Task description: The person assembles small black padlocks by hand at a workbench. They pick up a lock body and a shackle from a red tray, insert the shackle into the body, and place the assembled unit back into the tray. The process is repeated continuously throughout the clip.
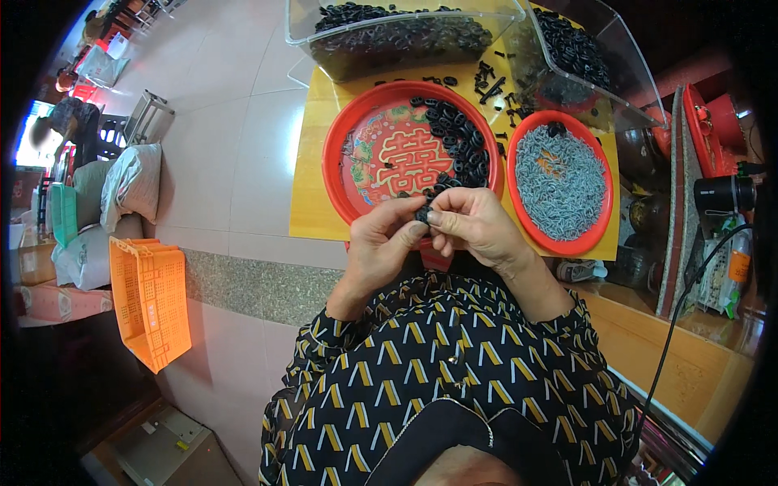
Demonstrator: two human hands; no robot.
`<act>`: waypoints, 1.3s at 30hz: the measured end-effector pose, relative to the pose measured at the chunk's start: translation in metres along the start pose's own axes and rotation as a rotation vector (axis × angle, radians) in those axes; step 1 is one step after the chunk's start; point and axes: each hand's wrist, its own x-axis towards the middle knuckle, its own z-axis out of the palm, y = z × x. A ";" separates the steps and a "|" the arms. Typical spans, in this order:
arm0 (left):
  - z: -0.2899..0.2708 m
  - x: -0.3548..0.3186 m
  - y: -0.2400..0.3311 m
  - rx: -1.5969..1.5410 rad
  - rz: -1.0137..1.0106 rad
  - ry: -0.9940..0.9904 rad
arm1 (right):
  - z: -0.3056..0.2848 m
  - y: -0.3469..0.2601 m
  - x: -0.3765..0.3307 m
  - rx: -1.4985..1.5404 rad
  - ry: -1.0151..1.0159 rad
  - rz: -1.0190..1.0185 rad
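Observation:
Over the near rim of a round red tray (pixel 334 121), my left hand (pixel 384 237) and my right hand (pixel 478 229) meet fingertip to fingertip. Between their thumbs and forefingers is a small black plastic part (pixel 423 214), mostly covered by the fingers. Many black oval ring-like parts (pixel 462 138) lie heaped along the tray's right side, and its patterned bottom shows on the left. To the right of my right hand, an oval red tray (pixel 514 174) is filled with small grey screws (pixel 561 190). A few black pieces (pixel 556 129) rest at its far end.
Two clear plastic bins, one at the back (pixel 389 32) and one at the back right (pixel 604 93), hold many black parts. Loose black pieces (pixel 489 89) lie between them on the yellow table (pixel 304 194). An orange crate (pixel 154 300) stands on the floor at left. A black cable (pixel 679 324) hangs at right.

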 end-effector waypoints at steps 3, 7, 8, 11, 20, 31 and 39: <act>0.003 0.003 0.012 0.071 0.052 -0.033 | -0.001 -0.011 -0.003 -0.155 0.087 -0.006; -0.022 0.023 0.031 0.749 0.320 0.103 | -0.035 -0.076 -0.007 -0.201 0.315 -0.418; -0.031 0.030 0.032 0.908 0.391 0.148 | -0.052 -0.098 -0.005 -0.162 0.338 -0.553; -0.043 0.052 0.028 1.283 0.459 0.130 | -0.072 -0.132 -0.001 -0.145 0.713 -0.801; -0.035 0.076 0.021 1.704 0.254 -0.031 | -0.028 -0.037 0.017 -1.134 0.536 -0.598; -0.031 0.088 0.001 1.339 0.414 0.112 | -0.032 -0.015 0.069 -1.838 0.501 -0.553; -0.040 0.083 0.006 1.037 0.446 0.211 | -0.043 -0.027 0.058 -1.666 0.523 -0.637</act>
